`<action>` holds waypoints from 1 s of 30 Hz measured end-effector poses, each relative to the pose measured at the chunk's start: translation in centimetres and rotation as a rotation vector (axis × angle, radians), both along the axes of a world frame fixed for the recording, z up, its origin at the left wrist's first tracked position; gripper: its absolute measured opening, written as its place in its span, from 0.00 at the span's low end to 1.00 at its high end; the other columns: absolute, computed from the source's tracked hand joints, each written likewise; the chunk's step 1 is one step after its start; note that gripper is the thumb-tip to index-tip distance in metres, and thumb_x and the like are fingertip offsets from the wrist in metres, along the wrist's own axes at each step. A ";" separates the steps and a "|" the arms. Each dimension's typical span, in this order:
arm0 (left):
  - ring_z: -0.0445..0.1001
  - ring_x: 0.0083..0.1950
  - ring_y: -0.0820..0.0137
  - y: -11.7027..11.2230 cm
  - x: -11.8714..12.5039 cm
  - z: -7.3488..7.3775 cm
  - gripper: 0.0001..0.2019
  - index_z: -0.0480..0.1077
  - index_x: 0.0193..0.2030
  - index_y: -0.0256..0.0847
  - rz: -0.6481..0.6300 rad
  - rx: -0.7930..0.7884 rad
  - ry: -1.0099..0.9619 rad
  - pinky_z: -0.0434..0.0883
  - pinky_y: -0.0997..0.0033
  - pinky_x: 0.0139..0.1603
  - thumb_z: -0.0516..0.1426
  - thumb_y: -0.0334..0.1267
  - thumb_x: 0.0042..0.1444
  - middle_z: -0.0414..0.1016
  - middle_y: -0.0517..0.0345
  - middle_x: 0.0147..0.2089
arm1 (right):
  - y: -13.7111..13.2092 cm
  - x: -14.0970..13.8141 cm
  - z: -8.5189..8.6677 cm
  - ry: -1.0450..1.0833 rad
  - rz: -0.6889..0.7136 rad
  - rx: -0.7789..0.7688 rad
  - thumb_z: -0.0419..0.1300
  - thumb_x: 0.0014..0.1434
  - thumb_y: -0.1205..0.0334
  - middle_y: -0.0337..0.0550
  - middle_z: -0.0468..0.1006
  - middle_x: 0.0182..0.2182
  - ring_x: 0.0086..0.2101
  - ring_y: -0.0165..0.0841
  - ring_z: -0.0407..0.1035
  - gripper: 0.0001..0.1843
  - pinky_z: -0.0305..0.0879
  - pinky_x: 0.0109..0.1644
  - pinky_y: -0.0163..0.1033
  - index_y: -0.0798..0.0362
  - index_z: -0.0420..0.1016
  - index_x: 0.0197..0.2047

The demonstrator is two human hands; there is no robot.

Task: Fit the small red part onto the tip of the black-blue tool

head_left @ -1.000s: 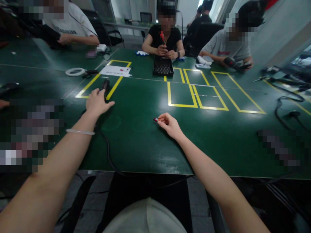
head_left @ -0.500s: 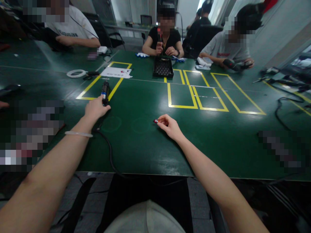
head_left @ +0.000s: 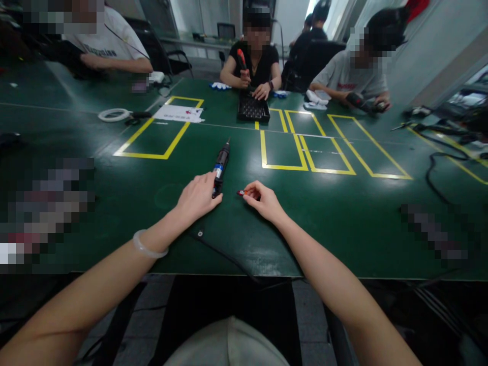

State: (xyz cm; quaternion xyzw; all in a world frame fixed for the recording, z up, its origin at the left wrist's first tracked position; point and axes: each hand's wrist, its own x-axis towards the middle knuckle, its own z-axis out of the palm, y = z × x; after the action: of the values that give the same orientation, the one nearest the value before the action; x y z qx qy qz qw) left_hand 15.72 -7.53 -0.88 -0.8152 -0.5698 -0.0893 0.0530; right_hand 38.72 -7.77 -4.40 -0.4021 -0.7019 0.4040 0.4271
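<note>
My left hand is closed round the rear end of a black corded tool with a blue band, which lies on the green table with its tip pointing away from me. Its black cable trails back over the table's near edge. My right hand pinches a small red and silver part just above the table, a little to the right of the tool's rear end.
Yellow tape rectangles mark the table's middle and left. A black grid tray sits at the far side before a person holding a red tool. A white ring, a paper sheet and cables lie around. Other people work at the far edge.
My left hand has closed on the black tool and dragged it from the left yellow rectangle to the table's middle, beside my right hand. The right hand has barely moved.
</note>
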 end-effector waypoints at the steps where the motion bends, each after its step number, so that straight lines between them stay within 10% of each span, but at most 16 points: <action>1: 0.69 0.58 0.49 -0.6 0.9 0.0 0.30 0.59 0.66 0.32 -0.034 0.009 -0.001 0.69 0.54 0.56 0.55 0.46 0.60 0.69 0.37 0.61 | 0.0 0.0 0.0 -0.011 0.002 0.016 0.61 0.57 0.60 0.37 0.74 0.29 0.28 0.29 0.67 0.08 0.65 0.35 0.36 0.52 0.70 0.40; 9: 0.69 0.58 0.51 -2.8 4.7 0.7 0.30 0.59 0.67 0.37 -0.096 -0.055 -0.065 0.73 0.56 0.51 0.56 0.46 0.61 0.64 0.40 0.64 | 0.0 0.2 -0.2 -0.145 0.026 0.032 0.61 0.56 0.65 0.36 0.74 0.28 0.29 0.29 0.69 0.05 0.66 0.37 0.36 0.51 0.69 0.37; 30: 0.74 0.52 0.51 -2.8 4.2 1.2 0.28 0.63 0.65 0.46 0.016 -0.106 -0.092 0.72 0.60 0.41 0.54 0.56 0.63 0.68 0.43 0.55 | -0.5 0.1 0.4 -0.287 0.014 0.228 0.59 0.60 0.70 0.45 0.81 0.39 0.38 0.35 0.74 0.10 0.69 0.45 0.41 0.52 0.79 0.43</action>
State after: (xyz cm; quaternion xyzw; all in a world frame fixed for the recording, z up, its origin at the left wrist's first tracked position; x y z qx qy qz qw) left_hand 19.88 -10.32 0.30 -0.8073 -0.5821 -0.0956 -0.0159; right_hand 38.80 -8.24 -3.98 -0.3996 -0.7997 0.2633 0.3626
